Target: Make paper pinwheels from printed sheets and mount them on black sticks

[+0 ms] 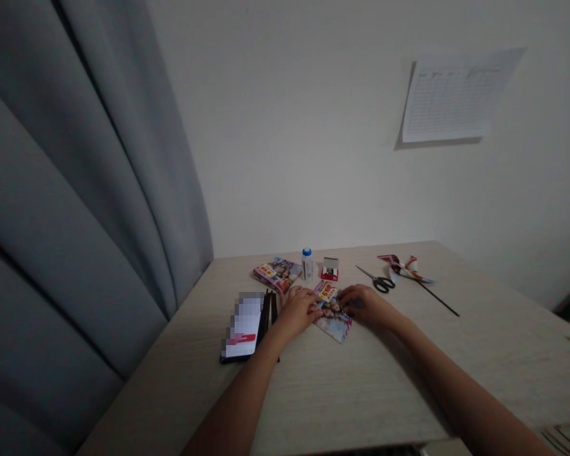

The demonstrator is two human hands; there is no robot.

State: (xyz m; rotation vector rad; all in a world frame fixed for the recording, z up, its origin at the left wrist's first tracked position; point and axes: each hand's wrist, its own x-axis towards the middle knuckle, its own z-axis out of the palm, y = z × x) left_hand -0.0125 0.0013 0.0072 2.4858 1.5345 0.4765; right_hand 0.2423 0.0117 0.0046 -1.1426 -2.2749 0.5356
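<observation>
A small colourful printed paper sheet (pixel 333 326), with a yellow patch bearing red figures, lies flat on the desk between my hands. My left hand (pixel 298 309) grips its left edge, with thumb and fingers curled onto the print. At the opposite edge, my right hand (pixel 367 305) has its fingers bent and closed on the paper; their tips are partly hidden. Just beyond the sheet stand a clear glue bottle with a blue cap (pixel 307 265) and a small open red box (pixel 329 271). A stack of similar printed sheets (pixel 278 273) lies behind my left hand.
A phone (pixel 242 329) with a lit screen and some dark thin sticks (pixel 273 305) are left of my left forearm. Black-handled scissors (pixel 380 282) and a paper pinwheel on a dark stick (pixel 403 269) lie at the right. A grey curtain (pixel 123 190) borders the desk (pixel 342 399).
</observation>
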